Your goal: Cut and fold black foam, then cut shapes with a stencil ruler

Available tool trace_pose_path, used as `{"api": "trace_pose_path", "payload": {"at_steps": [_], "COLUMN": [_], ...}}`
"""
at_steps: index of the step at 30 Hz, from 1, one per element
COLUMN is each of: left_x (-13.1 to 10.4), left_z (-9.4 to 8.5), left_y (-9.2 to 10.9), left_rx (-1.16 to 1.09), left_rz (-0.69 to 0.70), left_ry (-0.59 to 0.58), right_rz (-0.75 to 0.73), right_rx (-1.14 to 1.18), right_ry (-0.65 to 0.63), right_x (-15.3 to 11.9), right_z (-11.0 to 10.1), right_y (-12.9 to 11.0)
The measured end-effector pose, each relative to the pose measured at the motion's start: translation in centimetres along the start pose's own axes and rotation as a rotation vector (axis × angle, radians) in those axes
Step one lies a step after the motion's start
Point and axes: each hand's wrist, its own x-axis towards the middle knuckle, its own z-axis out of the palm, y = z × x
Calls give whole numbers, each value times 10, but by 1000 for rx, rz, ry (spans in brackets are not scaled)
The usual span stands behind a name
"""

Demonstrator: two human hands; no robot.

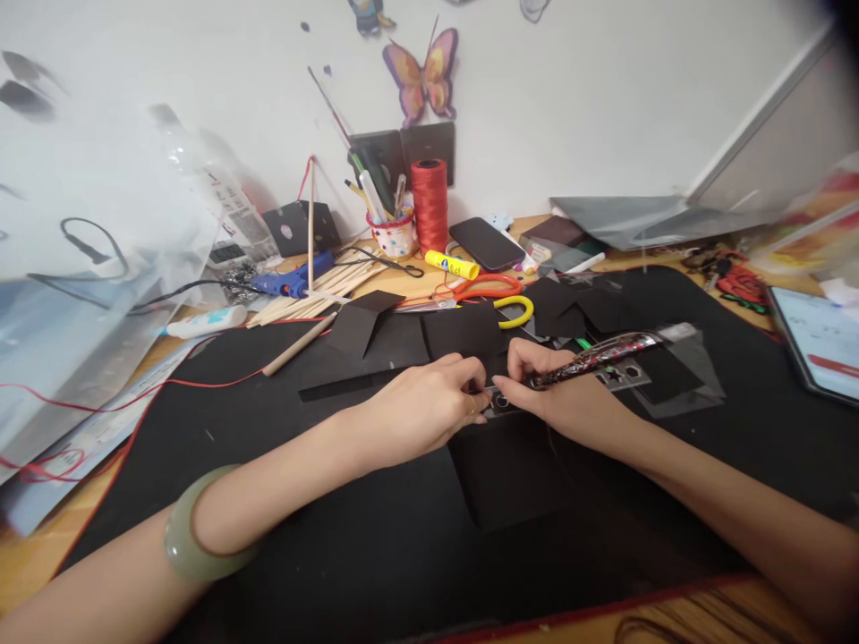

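Observation:
My left hand (436, 402) has its fingers pinched at the left end of a dark stencil ruler (631, 376) with star and hexagon cut-outs. Facing it, my right hand (570, 394) is closed around a shiny, dark-patterned pen (597, 360), which slants up to the right. The right thumb and index finger also come down by the ruler, close to the left fingertips. Beneath both hands lies a black card (510, 474) on the black mat (322, 555). Behind the fingers are more folded black card pieces (460, 331). The pen's tip is hidden.
Scissors with a yellow handle (515, 313), orange-handled scissors (489, 286), a glue stick (452, 265) and a red thread spool (429, 206) stand or lie beyond the cards. A blue glue gun (292, 279) and wooden sticks are left; a lit tablet (819, 344) lies right.

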Motion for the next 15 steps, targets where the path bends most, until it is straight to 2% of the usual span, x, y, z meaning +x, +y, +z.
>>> {"api": "trace_pose_path", "payload": {"at_steps": [4, 9, 15], "left_x": [-1, -2, -1], "left_z": [-2, -1, -1], "left_y": [1, 2, 2], "left_rx": [6, -3, -12], "left_rz": [-4, -12, -10], "left_ry": [-5, -7, -29], "right_rz": [-8, 4, -3], "right_rx": [7, 13, 66], "right_ry": [-24, 25, -8], "right_x": [1, 0, 1], "right_z": [-1, 0, -1], "right_y": [1, 0, 0]}}
